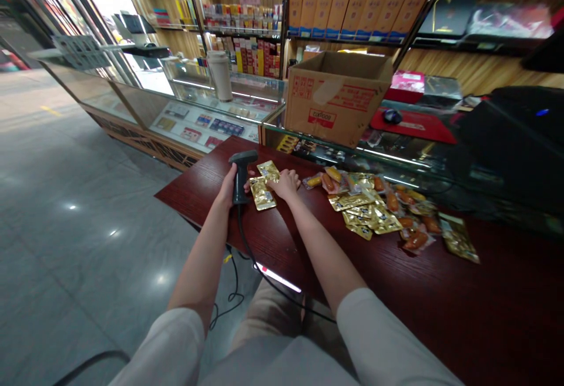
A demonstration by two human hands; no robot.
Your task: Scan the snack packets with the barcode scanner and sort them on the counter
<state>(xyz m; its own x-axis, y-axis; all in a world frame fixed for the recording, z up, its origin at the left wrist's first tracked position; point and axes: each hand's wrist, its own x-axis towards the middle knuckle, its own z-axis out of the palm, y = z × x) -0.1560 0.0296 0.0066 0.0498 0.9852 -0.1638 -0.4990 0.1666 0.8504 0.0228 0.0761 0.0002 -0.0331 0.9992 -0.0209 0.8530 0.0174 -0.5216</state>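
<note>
Dark grey plastic, pistol-shaped, corded: that's the handheld scanner [239, 183] in the head view, with its handle wrapped by the left hand [227, 186]. Two flat, shiny gold foil packets [263, 199] are laid out on the glossy red-brown wooden table [202, 183], pretty much between the hands. They're touched by the fingers of the right hand [287, 186]; whether anything's actually pinched can't be told. The hands themselves are set apart. Further right, a loose gold foil pile [363, 212] is mixed with orange-brown, clear-wrapped sausage-shaped snacks [416, 240].
</note>
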